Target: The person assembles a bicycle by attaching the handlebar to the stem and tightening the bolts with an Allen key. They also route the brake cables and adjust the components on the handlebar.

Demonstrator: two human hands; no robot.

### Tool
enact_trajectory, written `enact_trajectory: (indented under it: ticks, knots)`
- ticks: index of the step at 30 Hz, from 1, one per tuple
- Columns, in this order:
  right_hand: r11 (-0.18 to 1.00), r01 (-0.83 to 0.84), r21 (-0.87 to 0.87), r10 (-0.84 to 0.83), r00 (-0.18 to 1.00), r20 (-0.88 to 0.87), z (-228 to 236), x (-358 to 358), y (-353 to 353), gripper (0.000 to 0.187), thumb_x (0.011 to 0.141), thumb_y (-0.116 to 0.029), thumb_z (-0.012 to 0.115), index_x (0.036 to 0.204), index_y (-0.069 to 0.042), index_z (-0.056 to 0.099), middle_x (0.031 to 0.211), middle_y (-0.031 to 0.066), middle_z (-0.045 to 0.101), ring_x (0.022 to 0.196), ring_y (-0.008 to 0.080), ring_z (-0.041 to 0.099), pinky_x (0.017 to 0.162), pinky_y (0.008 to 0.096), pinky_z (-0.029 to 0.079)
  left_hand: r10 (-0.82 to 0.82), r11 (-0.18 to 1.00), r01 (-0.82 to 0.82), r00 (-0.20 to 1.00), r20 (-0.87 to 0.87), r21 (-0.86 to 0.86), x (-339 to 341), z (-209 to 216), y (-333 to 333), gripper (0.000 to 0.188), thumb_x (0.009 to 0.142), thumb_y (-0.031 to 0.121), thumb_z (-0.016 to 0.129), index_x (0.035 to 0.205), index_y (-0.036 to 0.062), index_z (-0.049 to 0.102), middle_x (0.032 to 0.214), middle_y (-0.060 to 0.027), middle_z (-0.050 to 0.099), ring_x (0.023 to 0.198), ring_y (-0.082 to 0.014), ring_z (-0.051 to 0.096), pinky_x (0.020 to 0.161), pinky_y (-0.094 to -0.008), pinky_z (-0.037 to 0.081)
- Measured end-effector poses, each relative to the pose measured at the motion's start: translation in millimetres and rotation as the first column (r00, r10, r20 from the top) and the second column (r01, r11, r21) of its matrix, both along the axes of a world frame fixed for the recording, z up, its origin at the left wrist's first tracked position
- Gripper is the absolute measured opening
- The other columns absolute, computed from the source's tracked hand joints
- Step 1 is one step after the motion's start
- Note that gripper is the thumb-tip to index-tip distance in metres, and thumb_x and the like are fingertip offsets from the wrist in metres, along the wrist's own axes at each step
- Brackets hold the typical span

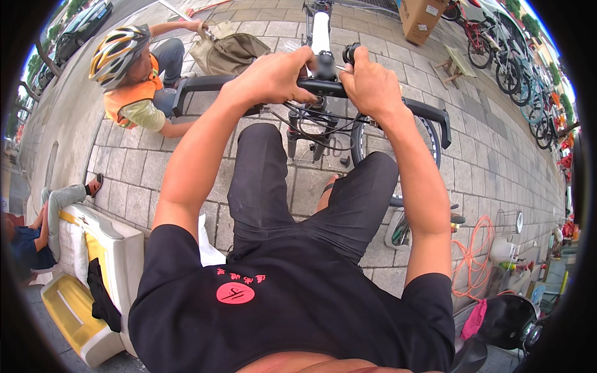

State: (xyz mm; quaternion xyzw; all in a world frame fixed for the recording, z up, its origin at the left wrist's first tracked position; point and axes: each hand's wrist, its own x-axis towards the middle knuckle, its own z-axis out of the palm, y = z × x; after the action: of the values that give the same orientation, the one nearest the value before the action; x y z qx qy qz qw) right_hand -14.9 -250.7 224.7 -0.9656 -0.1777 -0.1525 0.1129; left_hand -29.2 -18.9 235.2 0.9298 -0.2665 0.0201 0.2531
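Observation:
A black bicycle handlebar point(211, 83) spans the space in front of me, above my knees, with bent ends. My left hand point(270, 76) is closed round it just left of the stem, thumb under the bar and fingers over it. On the other side of the stem, my right hand point(374, 86) is closed on a small black round-ended tool point(352, 53); a thin silver shaft shows beside its fingers, pointing at the stem. The exact kind of tool is hidden by the grip. Behind the stem runs the white frame tube point(320, 34). Black cables point(314, 118) and the fork point(318, 140) hang below.
A wheel point(429, 140) stands right of my knee. At left, a person in a helmet point(118, 56) and orange vest crouches by a khaki bag point(230, 56). A cardboard box point(421, 18), small wooden stool point(457, 64), orange hose point(476, 261) and white-yellow seat point(106, 248) stand around.

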Motion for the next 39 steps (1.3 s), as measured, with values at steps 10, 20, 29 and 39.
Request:
enact_trajectory:
  ticks: [10,20,29,39]
  knots:
    - [0.992,-0.063,0.106,0.054,0.995,0.079,0.5,4.6,-2.7,0.032,0.095,-0.031,0.062,0.109,-0.002,0.06,0.09,0.0209,0.071,0.085,0.0428,0.07,0.077,0.0534,0.053,-0.117,0.989,0.124,0.99,0.084,-0.082,3.6,-8.2,13.8,0.054,0.077,0.033,0.088,0.123,0.0079,0.072,0.111,-0.0136,0.073,0.104,-0.0326,0.07,0.089,-0.0412,0.054]
    - [0.657,0.134,0.742,0.15,0.941,-0.303,-1.9,-70.1,16.0,0.022,0.09,-0.011,0.072,0.106,0.004,0.069,0.089,0.0037,0.068,0.073,0.0075,0.057,0.066,0.0274,0.048,-0.101,0.995,0.101,0.995,0.009,0.022,4.6,-3.2,14.3,0.055,0.082,0.032,0.082,0.128,0.0119,0.063,0.101,-0.0164,0.073,0.097,-0.0389,0.069,0.083,-0.047,0.053]
    - [0.662,0.232,0.712,0.218,0.85,-0.48,-13.8,-54.3,19.4,0.025,0.085,-0.011,0.074,0.104,0.005,0.069,0.089,0.008,0.072,0.081,0.0117,0.064,0.075,0.0299,0.052,-0.197,0.98,0.192,0.972,-0.131,-0.055,18.6,-11.4,15.1,0.069,0.078,0.027,0.085,0.142,0.017,0.061,0.112,-0.0162,0.075,0.105,-0.0362,0.07,0.089,-0.0442,0.053]
    - [0.955,0.221,0.197,-0.113,0.888,-0.445,18.1,-53.9,28.6,0.025,0.081,-0.02,0.08,0.094,-0.001,0.07,0.078,0.0098,0.07,0.076,0.0199,0.067,0.073,0.0351,0.053,-0.306,0.948,0.297,0.949,-0.077,-0.115,25.2,-13.6,17.7,0.072,0.077,0.028,0.086,0.143,0.0126,0.061,0.115,-0.018,0.074,0.105,-0.0374,0.07,0.092,-0.0441,0.053]
